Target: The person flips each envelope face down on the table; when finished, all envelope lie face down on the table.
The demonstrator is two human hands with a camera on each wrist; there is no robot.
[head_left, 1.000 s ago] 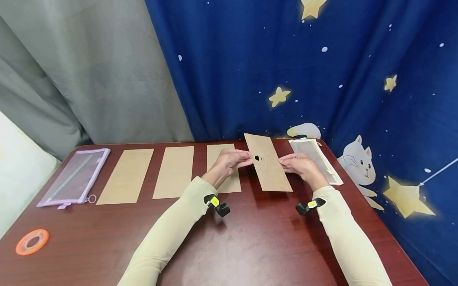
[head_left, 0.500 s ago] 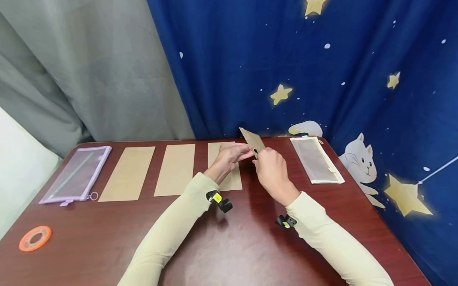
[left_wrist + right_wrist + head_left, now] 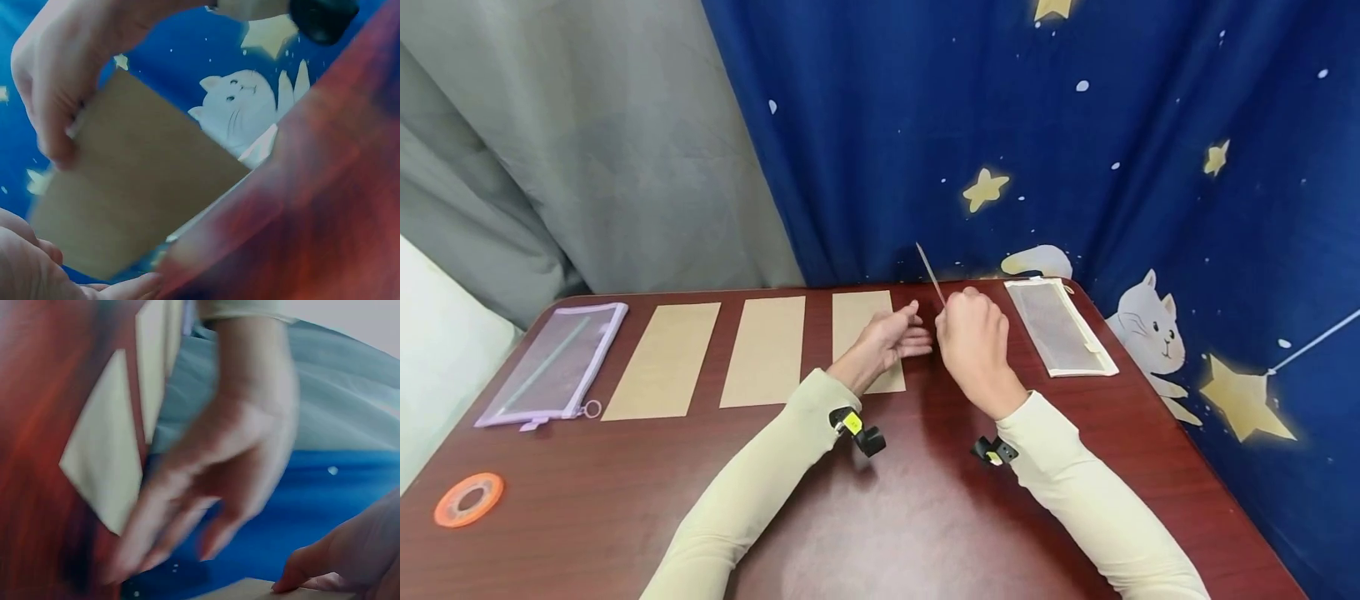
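Note:
My right hand (image 3: 976, 340) pinches a flat brown kraft paper piece (image 3: 137, 181) by one edge, holding it above the table. In the head view the paper stands nearly edge-on, so only a thin line of it shows past the hand. Its plain brown face fills the middle of the left wrist view. Just to the left is my left hand (image 3: 883, 340), palm turned toward the paper, fingers extended and apart from it. That hand is blurred in the right wrist view. Beneath and behind it lies another brown paper rectangle (image 3: 861, 312), partly covered.
Two more brown rectangles, one at mid-left (image 3: 765, 350) and one farther left (image 3: 662, 358), lie in a row. A lilac mesh zip pouch (image 3: 553, 362) is at far left, a white mesh zip pouch (image 3: 1060, 325) at right. An orange ring-shaped roll (image 3: 469, 500) rests near front left.
Both hands held the paper at first, its marked face showing. My right hand has swung left over it and turned it edge-on; my left hand has let go.

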